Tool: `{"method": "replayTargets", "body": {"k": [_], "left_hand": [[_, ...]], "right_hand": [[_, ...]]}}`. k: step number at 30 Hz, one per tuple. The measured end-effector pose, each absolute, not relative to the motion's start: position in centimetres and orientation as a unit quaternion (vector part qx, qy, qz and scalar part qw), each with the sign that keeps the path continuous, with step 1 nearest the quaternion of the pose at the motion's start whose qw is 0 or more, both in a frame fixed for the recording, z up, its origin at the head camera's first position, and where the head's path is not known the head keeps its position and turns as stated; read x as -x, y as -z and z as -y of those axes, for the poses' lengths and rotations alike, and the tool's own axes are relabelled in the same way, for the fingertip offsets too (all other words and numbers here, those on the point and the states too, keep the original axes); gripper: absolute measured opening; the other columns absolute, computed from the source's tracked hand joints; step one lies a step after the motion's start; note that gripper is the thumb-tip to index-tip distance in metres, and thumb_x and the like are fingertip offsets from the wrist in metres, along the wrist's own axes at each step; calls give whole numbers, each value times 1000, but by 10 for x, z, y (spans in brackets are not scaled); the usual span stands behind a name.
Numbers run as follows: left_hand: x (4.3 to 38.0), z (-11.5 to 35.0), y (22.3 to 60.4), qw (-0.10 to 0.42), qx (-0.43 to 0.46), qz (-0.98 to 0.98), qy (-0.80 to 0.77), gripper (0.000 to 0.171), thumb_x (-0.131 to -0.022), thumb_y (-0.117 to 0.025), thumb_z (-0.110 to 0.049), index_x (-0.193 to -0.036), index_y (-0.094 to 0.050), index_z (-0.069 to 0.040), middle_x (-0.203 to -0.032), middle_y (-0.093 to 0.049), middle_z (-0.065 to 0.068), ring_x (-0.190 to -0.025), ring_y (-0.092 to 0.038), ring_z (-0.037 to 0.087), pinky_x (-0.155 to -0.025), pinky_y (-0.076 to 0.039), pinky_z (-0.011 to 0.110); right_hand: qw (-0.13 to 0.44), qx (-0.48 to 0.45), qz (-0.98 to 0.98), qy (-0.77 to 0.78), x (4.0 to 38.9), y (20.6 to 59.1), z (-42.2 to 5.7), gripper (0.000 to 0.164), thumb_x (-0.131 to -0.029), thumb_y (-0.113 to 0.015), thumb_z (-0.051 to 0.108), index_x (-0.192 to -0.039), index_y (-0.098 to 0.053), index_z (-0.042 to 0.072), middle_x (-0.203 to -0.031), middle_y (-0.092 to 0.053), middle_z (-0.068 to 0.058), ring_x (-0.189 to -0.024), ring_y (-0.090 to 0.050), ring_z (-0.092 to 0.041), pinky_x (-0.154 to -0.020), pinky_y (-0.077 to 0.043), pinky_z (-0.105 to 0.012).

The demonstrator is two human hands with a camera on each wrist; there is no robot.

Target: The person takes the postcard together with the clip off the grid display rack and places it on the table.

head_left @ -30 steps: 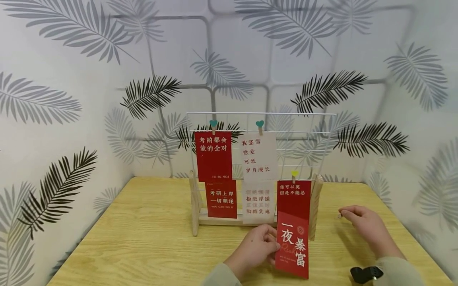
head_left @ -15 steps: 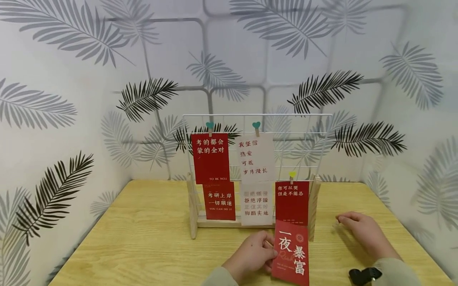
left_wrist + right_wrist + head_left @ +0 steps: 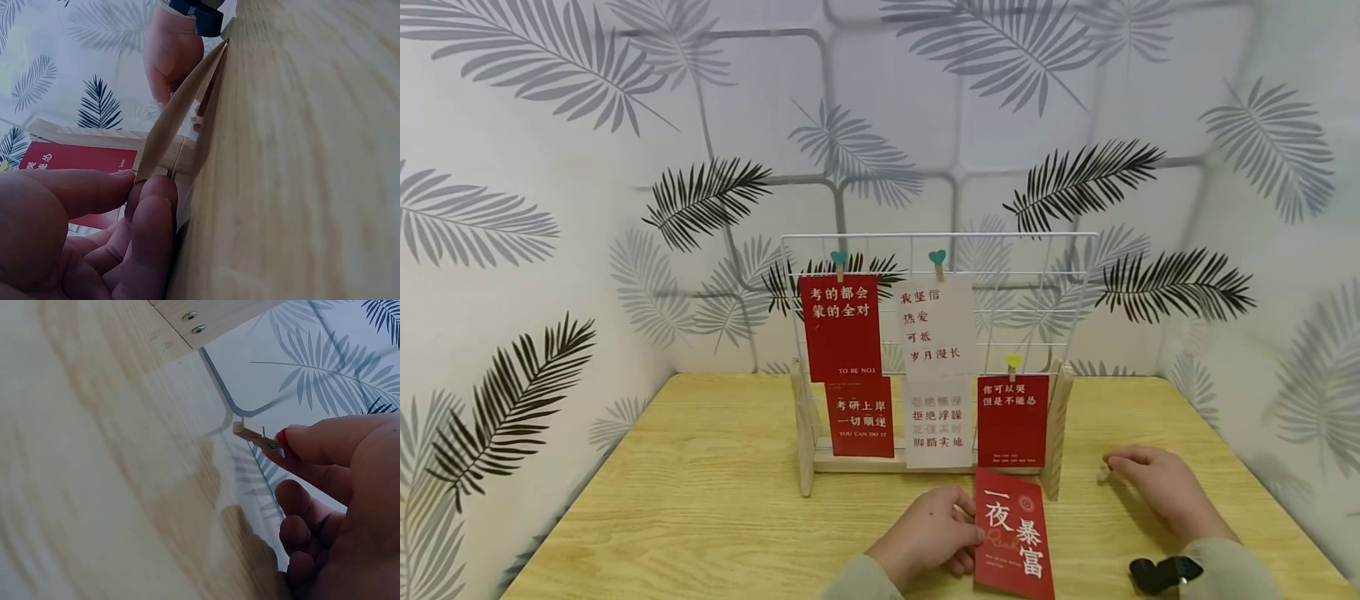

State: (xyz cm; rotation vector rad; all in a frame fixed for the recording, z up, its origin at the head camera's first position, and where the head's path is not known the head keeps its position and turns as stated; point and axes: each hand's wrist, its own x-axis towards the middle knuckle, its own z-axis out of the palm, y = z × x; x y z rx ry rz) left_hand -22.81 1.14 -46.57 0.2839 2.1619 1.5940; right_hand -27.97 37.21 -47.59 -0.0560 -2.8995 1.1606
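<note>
Between thumb and fingers, my left hand (image 3: pixel 928 533) pinches the left edge of a red card (image 3: pixel 1013 533) with large white characters. This card stands in front of the rack's right foot, its lower end close over the table; in the left wrist view it is seen edge-on and bent. My right hand (image 3: pixel 1161 487), off to the right of the rack, pinches a small wooden clothespin (image 3: pixel 255 435) with a red piece at the fingertips. Behind the held card, another red card (image 3: pixel 1012 429) hangs under a clothespin with a yellow heart (image 3: pixel 1014 361).
A white wire grid rack (image 3: pixel 1037 237) on wooden feet (image 3: pixel 802 433) stands on the wooden table (image 3: pixel 700 500). Two red cards (image 3: pixel 841 329) and two white cards (image 3: pixel 936 325) hang on it, with teal heart clothespins (image 3: pixel 838 258) on the upper pair. A patterned wall rises behind.
The held red card has come down and off the hanging red card, whose lower text now shows. The clothespin in my right hand shows more clearly; that hand has barely moved.
</note>
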Motion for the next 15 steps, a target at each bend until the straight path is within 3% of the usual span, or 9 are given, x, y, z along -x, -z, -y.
{"method": "replayTargets", "body": {"k": [15], "left_hand": [[228,-11,465,224,-105,-790,-561,19,-90,-75,-6,-104,-63,-10,-71,-69,8,-52,-63,17,-47,-54,29]], "right_hand": [[19,-25,952,-303,283,476,-369,33,-104,-55,25,-114,-75,0,-120,-66,-26,-118,-54,-53,-97,-41,-64]]}}
